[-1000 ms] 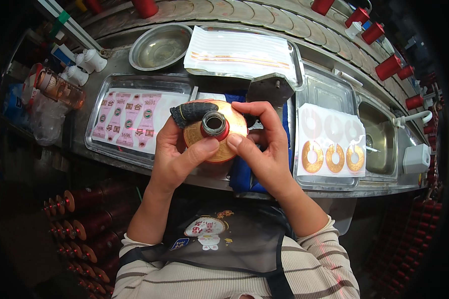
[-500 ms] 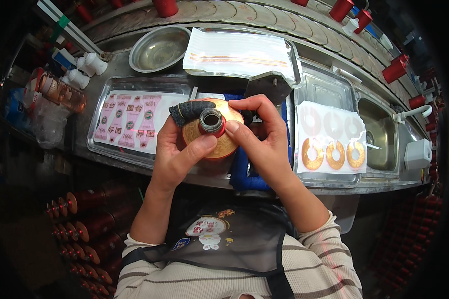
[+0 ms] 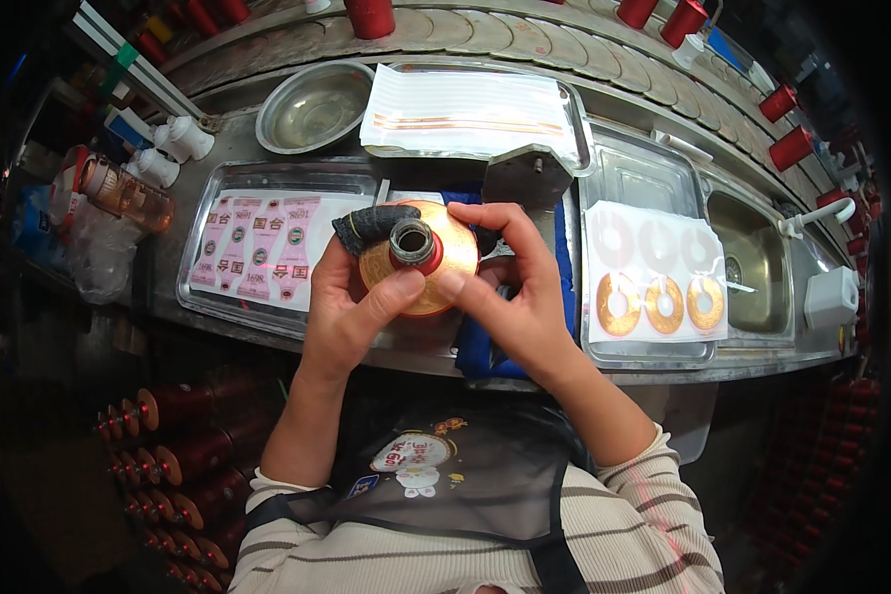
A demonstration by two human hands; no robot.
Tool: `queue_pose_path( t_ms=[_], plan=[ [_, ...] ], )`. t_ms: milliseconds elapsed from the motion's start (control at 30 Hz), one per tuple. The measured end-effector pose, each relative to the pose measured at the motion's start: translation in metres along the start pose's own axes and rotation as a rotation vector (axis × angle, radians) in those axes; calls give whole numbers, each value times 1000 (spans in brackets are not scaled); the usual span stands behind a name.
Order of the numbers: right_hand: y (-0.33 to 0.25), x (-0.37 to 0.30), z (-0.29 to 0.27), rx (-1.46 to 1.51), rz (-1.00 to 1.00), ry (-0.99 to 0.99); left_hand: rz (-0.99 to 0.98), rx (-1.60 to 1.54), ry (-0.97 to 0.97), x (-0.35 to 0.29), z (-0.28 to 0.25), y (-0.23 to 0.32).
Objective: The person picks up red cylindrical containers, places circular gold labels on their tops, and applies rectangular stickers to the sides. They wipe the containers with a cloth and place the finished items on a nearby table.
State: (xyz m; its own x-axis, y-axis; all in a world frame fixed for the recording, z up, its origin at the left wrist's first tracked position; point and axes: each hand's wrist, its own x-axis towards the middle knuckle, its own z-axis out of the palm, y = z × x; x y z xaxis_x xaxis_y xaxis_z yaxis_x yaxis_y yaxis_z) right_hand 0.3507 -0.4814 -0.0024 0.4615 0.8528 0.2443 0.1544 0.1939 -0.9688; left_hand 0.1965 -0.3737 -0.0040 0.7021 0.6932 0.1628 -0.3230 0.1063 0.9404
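Between my hands stands a red bottle (image 3: 413, 241), its uncapped mouth facing up. A round gold label (image 3: 376, 265) lies on the shoulder around its neck. My left hand (image 3: 339, 322) grips the bottle's left side, thumb on the label near the neck. A dark denim finger sleeve (image 3: 374, 225) covers one of its fingers. My right hand (image 3: 527, 317) is closed about the other side, its thumb pressing the label and its index finger at the far edge. The bottle's lower body is mostly hidden.
A tray (image 3: 183, 267) holds pink printed labels at left. On the right, a sheet (image 3: 594, 267) carries gold ring labels beside a sink (image 3: 762, 218). Behind are a metal bowl (image 3: 312, 109), a metal bracket (image 3: 527, 180) and a conveyor (image 3: 485, 35) with red bottles. Blue cloth (image 3: 473, 346) lies near the bottle.
My right thumb has slid from beside the neck outward and toward me over the gold label. My left hand keeps its grip with its thumb near the neck.
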Motion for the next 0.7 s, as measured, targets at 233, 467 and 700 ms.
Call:
queue_pose_path(
  t_ms=[233, 467, 700],
  plan=[
    [-4, 1, 1, 162, 86, -31, 21, -1, 5, -1, 1, -3],
    [-1, 0, 0, 251, 151, -43, 10, 1, 25, -2, 3, -2],
    [-3, 2, 1, 272, 175, -27, 7, 22, 27, -1, 3, 0]
  ],
)
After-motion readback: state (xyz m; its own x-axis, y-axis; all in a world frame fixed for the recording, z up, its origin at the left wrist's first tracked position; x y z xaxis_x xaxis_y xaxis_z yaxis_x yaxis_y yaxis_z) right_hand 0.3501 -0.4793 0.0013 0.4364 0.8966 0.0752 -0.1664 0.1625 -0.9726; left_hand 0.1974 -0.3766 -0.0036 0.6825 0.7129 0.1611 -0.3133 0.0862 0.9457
